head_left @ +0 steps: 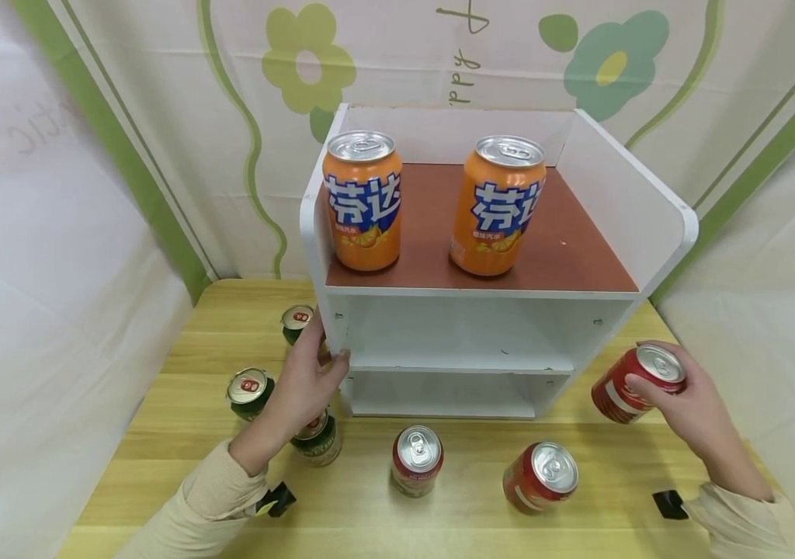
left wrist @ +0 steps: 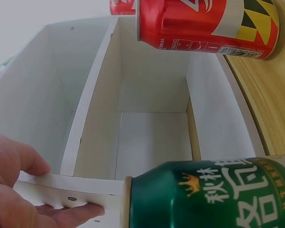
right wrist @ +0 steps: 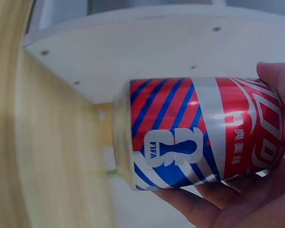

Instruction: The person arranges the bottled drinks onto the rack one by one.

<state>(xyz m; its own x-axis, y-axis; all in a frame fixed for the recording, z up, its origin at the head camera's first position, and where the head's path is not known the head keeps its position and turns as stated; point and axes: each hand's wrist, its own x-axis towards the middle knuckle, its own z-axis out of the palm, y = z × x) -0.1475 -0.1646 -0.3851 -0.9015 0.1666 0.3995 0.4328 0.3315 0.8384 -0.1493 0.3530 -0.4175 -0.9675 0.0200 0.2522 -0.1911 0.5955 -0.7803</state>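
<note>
My left hand (head_left: 308,374) grips the left side panel of a small white shelf unit (head_left: 463,330); in the left wrist view the thumb lies inside and the fingers (left wrist: 88,213) outside. At the right, my right hand (head_left: 694,404) holds a red cola can (head_left: 621,392) round its upper part, tilted beside the shelf. Its FIFA print shows in the right wrist view, close to the side panel (right wrist: 152,52). Two orange soda cans, one at the left (head_left: 362,213) and one near the middle (head_left: 498,217), stand on the brown top.
A green can (head_left: 317,439), another (head_left: 249,394) and a third (head_left: 294,322) stand left of the shelf, partly behind my left arm. In front are a dark red can (head_left: 417,462) and a red can (head_left: 539,479) on the wooden table (head_left: 362,536). Patterned cloth (head_left: 397,62) hangs behind.
</note>
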